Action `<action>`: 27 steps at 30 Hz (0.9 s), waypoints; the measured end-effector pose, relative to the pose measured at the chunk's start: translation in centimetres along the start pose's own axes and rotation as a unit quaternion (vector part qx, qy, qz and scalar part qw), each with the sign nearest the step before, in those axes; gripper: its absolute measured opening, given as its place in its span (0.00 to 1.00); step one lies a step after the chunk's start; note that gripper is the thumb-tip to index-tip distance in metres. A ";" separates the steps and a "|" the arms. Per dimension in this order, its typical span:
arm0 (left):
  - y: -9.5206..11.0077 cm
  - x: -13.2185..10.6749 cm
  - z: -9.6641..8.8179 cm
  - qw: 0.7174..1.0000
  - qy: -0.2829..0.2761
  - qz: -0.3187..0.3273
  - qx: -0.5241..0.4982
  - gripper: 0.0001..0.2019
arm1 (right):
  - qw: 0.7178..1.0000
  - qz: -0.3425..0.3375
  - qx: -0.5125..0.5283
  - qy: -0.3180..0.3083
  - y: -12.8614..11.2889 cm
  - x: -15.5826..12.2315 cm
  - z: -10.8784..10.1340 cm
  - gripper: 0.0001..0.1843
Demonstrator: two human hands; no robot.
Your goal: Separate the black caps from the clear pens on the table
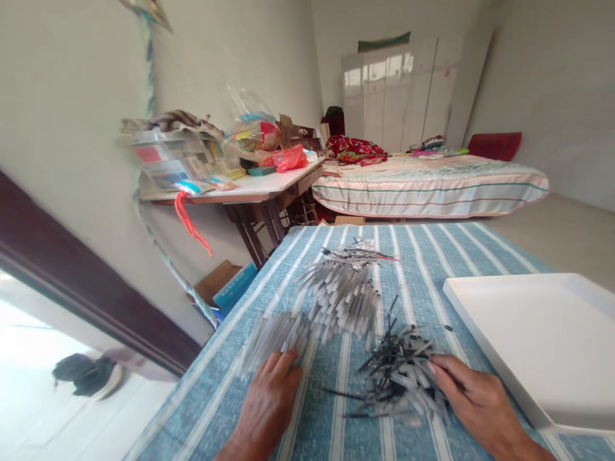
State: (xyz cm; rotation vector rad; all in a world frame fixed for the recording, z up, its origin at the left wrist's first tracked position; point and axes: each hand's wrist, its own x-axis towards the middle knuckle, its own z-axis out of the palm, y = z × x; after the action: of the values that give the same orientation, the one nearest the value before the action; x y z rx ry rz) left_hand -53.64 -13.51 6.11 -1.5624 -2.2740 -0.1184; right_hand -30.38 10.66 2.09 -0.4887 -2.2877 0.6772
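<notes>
My left hand point(271, 398) rests on the table at the near end of a bundle of thin, translucent grey sticks point(273, 336). Its fingers are bent and close together; whatever lies under them is hidden. At the right edge of a loose heap of short black and grey plastic-looking pieces point(401, 371), my right hand point(475, 397) has thumb and forefinger closed in a pinch. What it pinches is too small to make out. Beyond both hands lies a larger stack of the grey sticks point(343, 294), with thin dark strands point(355, 254) at its far end.
A shallow white tray point(552, 339) stands on the right of the striped blue cloth point(331, 384). Against the left wall, a cluttered side table point(259, 186) holds bags and a box. A bed point(432, 186) is behind. Shoes point(86, 374) lie on the floor, left.
</notes>
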 end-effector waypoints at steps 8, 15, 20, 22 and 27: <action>1.6 0.4 -1.2 0.997 -0.072 -0.010 -0.016 0.12 | 1.000 0.022 -0.004 -0.010 -0.4 0.0 -0.3 0.11; 3.3 1.5 -0.9 0.997 -0.069 -0.001 -0.035 0.11 | 0.999 0.036 0.005 -0.020 -0.5 0.1 -0.4 0.10; 4.7 4.2 -1.5 0.995 -0.058 -0.003 -0.080 0.12 | 0.999 0.032 0.009 -0.005 -0.7 0.3 -0.5 0.11; 5.6 6.1 -1.7 0.993 -0.071 -0.003 -0.095 0.12 | 1.000 0.031 0.007 -0.001 -0.8 0.4 -0.6 0.11; 8.3 11.7 -0.9 0.988 -0.129 -0.036 -0.077 0.11 | 1.000 0.024 0.011 -0.005 -1.1 0.5 -0.7 0.11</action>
State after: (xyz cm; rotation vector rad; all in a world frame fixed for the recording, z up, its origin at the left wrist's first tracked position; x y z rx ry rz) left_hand -49.51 -0.29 9.87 -1.6543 -2.5769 -0.1192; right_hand -30.42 10.28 3.37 -0.5317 -2.2813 0.7293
